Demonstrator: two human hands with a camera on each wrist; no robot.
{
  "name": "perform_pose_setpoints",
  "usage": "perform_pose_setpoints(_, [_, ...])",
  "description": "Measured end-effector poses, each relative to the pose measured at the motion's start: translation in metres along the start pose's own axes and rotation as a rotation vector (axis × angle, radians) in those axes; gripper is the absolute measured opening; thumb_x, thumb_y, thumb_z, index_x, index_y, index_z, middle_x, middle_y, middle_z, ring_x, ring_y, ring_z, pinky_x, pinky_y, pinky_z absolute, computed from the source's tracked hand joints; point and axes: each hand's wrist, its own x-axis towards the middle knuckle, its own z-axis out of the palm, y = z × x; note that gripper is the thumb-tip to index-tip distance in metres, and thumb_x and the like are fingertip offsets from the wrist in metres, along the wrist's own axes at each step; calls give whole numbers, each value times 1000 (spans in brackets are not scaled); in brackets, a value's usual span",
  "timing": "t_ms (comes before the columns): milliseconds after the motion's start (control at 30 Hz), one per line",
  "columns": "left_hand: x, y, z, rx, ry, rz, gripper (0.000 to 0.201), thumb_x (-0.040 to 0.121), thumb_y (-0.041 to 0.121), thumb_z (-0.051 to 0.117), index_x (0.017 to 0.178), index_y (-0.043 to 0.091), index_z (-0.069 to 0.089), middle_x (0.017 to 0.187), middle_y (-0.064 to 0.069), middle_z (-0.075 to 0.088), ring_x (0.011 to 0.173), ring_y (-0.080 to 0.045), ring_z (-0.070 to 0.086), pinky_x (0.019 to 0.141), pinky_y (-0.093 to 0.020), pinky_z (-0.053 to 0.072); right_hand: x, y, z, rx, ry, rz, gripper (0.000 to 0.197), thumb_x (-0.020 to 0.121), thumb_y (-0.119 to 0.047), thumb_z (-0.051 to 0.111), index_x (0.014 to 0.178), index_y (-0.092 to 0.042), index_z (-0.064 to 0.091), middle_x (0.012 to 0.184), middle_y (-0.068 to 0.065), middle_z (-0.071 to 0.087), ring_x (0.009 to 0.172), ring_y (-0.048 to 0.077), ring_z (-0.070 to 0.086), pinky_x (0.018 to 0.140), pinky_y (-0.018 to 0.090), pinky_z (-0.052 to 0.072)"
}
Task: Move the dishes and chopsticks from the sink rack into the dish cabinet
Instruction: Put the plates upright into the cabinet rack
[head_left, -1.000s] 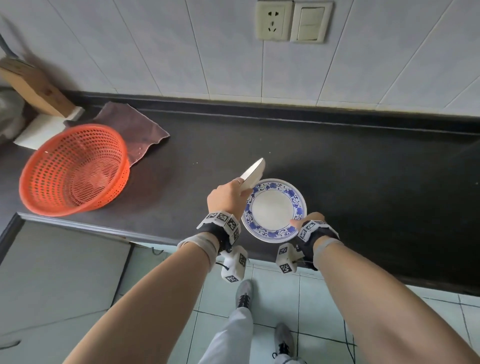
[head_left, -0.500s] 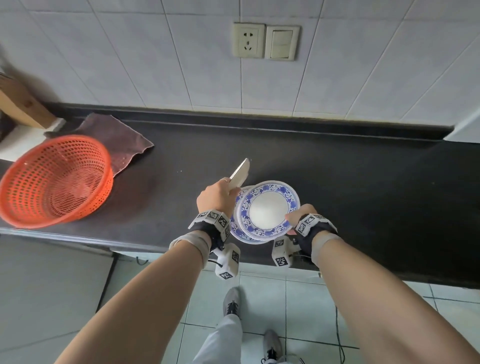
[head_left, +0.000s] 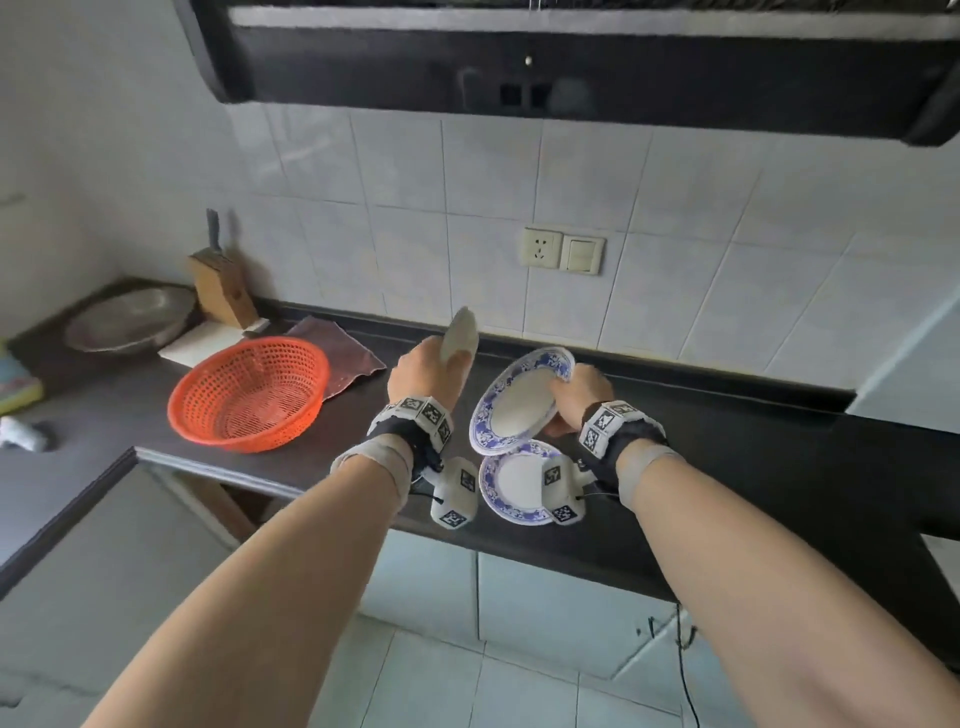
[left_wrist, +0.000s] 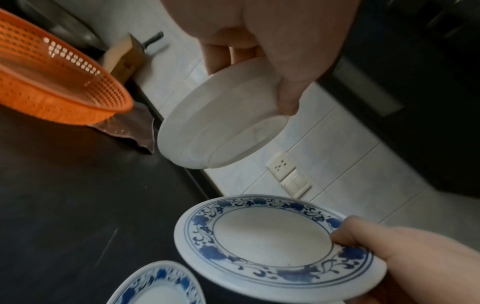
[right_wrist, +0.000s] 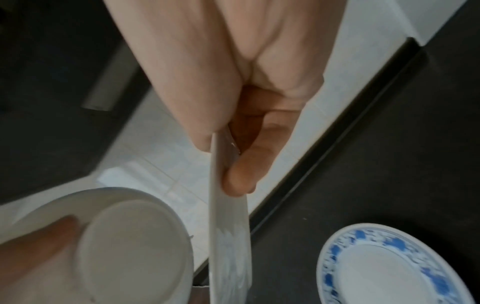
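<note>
My left hand (head_left: 434, 371) grips a plain white plate (head_left: 458, 332), tilted nearly on edge above the black counter (head_left: 737, 447). In the left wrist view the left hand's thumb and fingers (left_wrist: 285, 92) pinch the white plate's (left_wrist: 221, 125) rim. My right hand (head_left: 574, 389) holds a blue-rimmed plate (head_left: 519, 402) tilted in the air, thumb on its face; the right wrist view shows this plate (right_wrist: 230, 222) edge-on. A second blue-rimmed plate (head_left: 511, 486) lies flat on the counter just below it, partly hidden by the wrist cameras.
An orange plastic basket (head_left: 249, 395) stands left of the hands on a brown cloth (head_left: 345, 358). Behind it are a knife block (head_left: 221, 291) and a steel bowl (head_left: 130, 322). A dark range hood (head_left: 571, 62) hangs overhead. Cabinet doors (head_left: 561, 613) sit below the counter.
The right hand has lifted the upper blue-rimmed plate off the lower one, which stays on the counter. The left hand has raised the white plate. The head view has tilted up.
</note>
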Motion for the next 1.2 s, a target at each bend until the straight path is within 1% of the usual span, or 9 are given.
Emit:
perform_pose_setpoints(133, [-4, 7, -56, -48, 86, 62, 38, 89, 50, 52, 99, 15, 63, 84, -5, 67, 78, -30, 61, 75, -35, 50, -43, -60, -6, 40, 65, -135, 19, 96, -21, 56, 101, -6, 68, 92, 15, 71, 69, 35, 73, 52, 46, 63])
perform_pose_setpoints(233, [-9, 8, -99, -105, 121, 120, 36, 86, 50, 52, 100, 19, 63, 85, -6, 71, 78, -31, 67, 80, -41, 58, -75, -98, -5, 70, 119, -205, 19, 93, -19, 56, 95, -9, 71, 87, 14, 72, 63, 30, 72, 44, 35, 60])
perform_pose_setpoints(300, [-13, 7, -128, -136, 138, 170, 34, 89, 46, 52, 104, 17, 62, 90, -7, 71, 82, -31, 68, 81, -40, 58, -95, -121, -2, 89, 169, -238, 19, 93, -20, 55, 93, -10, 72, 82, 11, 71, 55, 24, 70, 39, 28, 56])
perform_pose_setpoints(400, [-15, 1, -173, -176, 154, 250, 35, 94, 44, 51, 109, 15, 62, 96, -10, 71, 87, -32, 69, 80, -37, 57, -125, -157, 7, 116, 266, -283, 21, 93, -23, 57, 92, -9, 72, 79, 10, 72, 50, 24, 70, 42, 33, 59])
perform_pose_setpoints(567, [-25, 5, -239, -314, 177, 329, 41, 99, 41, 49, 129, 14, 54, 117, -15, 68, 104, -35, 64, 89, -38, 51, -164, -210, 15, 175, 401, -366, 23, 95, -19, 52, 99, -11, 73, 88, 11, 73, 58, 25, 70, 38, 27, 55])
perform_pose_setpoints(733, [-27, 27, -293, -426, 254, 400, 36, 100, 42, 46, 120, 12, 52, 105, -11, 66, 96, -35, 63, 76, -36, 47, -196, -260, -4, 223, 534, -481, 26, 95, -16, 48, 101, -11, 72, 88, 8, 69, 67, 26, 67, 34, 18, 47])
perform_pose_setpoints(900, [-21, 59, -337, -539, 352, 474, 25, 103, 37, 44, 102, 11, 44, 97, -5, 58, 87, -29, 55, 74, -35, 43, -201, -315, -35, 267, 691, -565, 24, 92, -17, 49, 99, -11, 71, 93, 11, 72, 82, 33, 70, 64, 47, 63])
perform_pose_setpoints(1100, [16, 88, -361, -600, 368, 482, 16, 104, 25, 39, 102, 10, 40, 105, -9, 57, 90, -28, 55, 75, -37, 45, -168, -359, -66, 217, 783, -641, 25, 96, -20, 47, 108, -6, 65, 105, 18, 65, 82, 30, 63, 73, 45, 60])
perform_pose_setpoints(1200, [38, 96, -360, -592, 358, 463, 15, 104, 21, 35, 108, 8, 41, 111, -11, 58, 94, -29, 56, 81, -39, 48, -143, -373, -70, 176, 792, -619, 29, 99, -23, 46, 114, -5, 63, 115, 20, 63, 72, 24, 58, 68, 33, 47])
